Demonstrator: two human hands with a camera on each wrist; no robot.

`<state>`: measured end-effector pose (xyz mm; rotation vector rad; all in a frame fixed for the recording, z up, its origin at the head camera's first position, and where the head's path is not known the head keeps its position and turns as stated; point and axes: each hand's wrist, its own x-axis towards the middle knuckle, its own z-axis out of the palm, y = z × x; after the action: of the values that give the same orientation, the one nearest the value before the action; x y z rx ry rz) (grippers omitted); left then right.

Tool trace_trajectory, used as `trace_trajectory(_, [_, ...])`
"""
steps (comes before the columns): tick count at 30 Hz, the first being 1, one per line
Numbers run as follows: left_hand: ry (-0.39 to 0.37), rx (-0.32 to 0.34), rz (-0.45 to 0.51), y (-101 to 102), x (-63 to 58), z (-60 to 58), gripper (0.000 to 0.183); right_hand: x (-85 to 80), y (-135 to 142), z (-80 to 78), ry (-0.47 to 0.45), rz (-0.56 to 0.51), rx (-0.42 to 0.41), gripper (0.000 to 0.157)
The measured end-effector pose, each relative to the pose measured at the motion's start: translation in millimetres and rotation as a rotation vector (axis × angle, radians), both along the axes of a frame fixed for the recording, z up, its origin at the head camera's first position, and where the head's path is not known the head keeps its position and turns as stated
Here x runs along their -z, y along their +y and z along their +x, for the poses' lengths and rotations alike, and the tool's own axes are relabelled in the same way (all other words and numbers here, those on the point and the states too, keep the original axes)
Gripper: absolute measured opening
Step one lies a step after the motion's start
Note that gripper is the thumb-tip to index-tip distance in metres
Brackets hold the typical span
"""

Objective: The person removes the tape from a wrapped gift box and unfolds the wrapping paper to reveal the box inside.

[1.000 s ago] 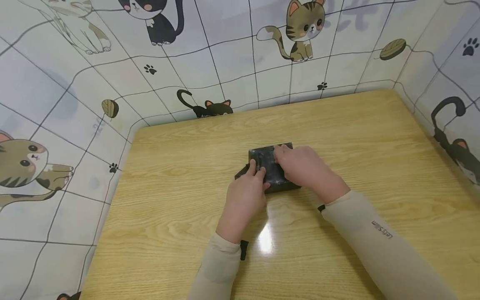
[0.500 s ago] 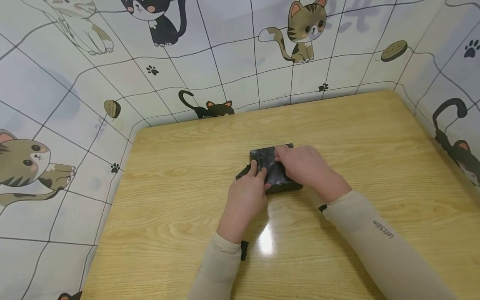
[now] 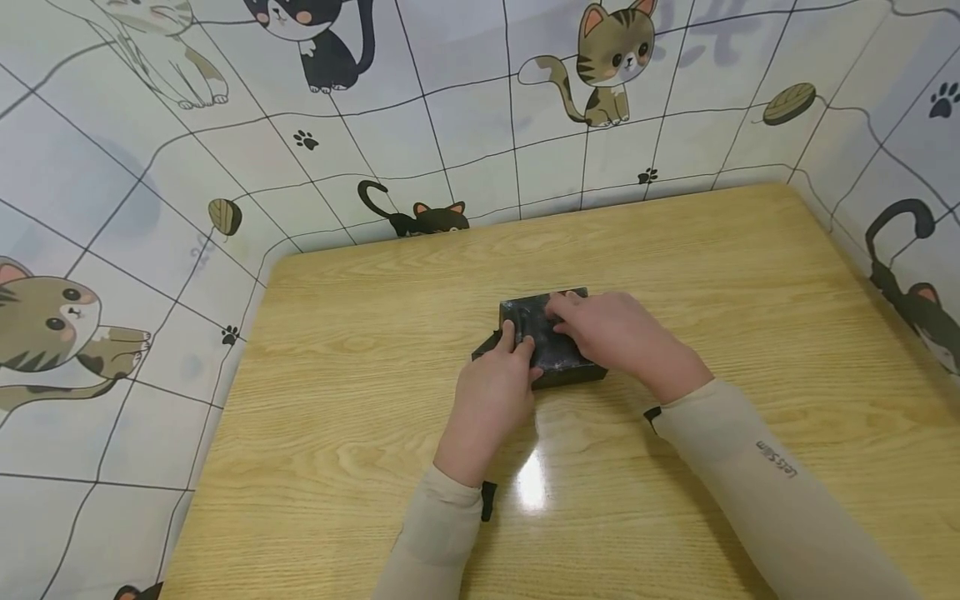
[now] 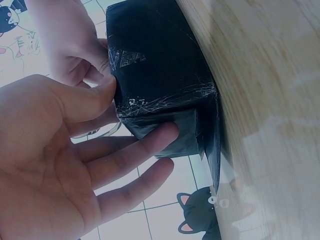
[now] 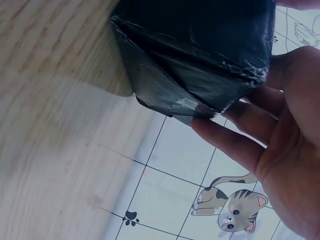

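Note:
A black box-shaped package [image 3: 553, 352] with scuffed, whitened edges lies on the table. From its left end sticks out a dark flap [image 3: 483, 345]. My left hand [image 3: 491, 387] is at that end, two fingertips on the top and the thumb near the front edge. In the left wrist view its other fingers stretch loosely past the flap [image 4: 187, 131]. My right hand [image 3: 611, 329] touches the top near the far right edge with bent fingers; its thumb is hidden. The right wrist view shows its fingers loosely extended beside the folded end of the package [image 5: 165, 75].
The wooden table [image 3: 337, 375] extends on all sides of the package. Walls covered with cat-print tile paper [image 3: 480, 125] border it at the back, left and right. A bright light reflection [image 3: 531, 479] shines in front of the package.
My right hand has shifted slightly right and its fingers have loosened and spread a little on top of the package. The left hand and the package have stayed in place.

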<state>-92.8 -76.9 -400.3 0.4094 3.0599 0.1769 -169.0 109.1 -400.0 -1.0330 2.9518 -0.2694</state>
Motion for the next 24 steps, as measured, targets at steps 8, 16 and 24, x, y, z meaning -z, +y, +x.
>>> trace_trajectory(8, [-0.009,-0.006,0.004,-1.1,0.1,0.0,0.048,0.6,-5.8,0.2,0.062,0.094,-0.025,0.013])
trace_trajectory(16, [-0.023,-0.009,0.007,-1.2,0.8,-0.5,0.049,3.0,-8.2,-1.2,0.121,0.118,-0.043,0.016])
trace_trajectory(24, [0.006,0.007,-0.010,-0.2,2.1,-0.3,0.048,-2.9,-9.3,-5.3,0.147,0.126,-0.048,0.015])
